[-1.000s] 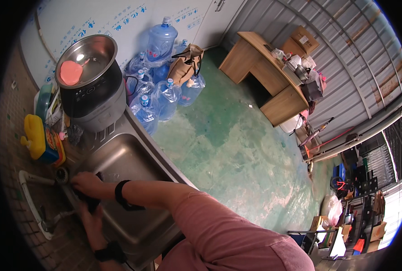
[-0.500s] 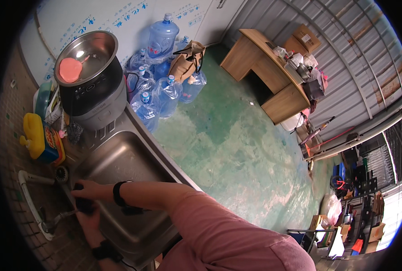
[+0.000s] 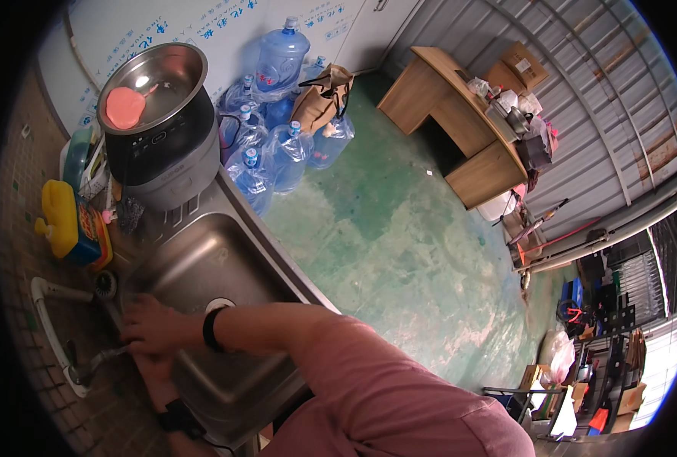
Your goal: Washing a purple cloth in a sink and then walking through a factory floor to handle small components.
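Note:
Both of my hands are together beside the tap (image 3: pixel 83 367), at the wall side of the steel sink (image 3: pixel 201 236). My right hand (image 3: pixel 152 324) reaches across from the right, a black band on its wrist. Its fingers are bent over my left hand (image 3: pixel 152 369), and whatever they grip is hidden. A black watch sits on my left wrist, and the fingers of that hand are covered by the right one. A clear streak, spout or water, runs from the tap to the hands. The drain (image 3: pixel 220 305) shows just past my right wrist.
A dark cooker with a steel bowl (image 3: pixel 172 72) holding a pink piece (image 3: pixel 125 108) stands beyond the sink. Left of it are a yellow jug (image 3: pixel 63 217) and a white pipe (image 3: pixel 40 305). Blue water bottles (image 3: pixel 284 57), a paper bag (image 3: pixel 325 99) and a wooden desk (image 3: pixel 437 107) lie farther off.
A dark object seen between my hands is now out of sight. My right hand has turned over the left, its back now showing. The view has shifted slightly.

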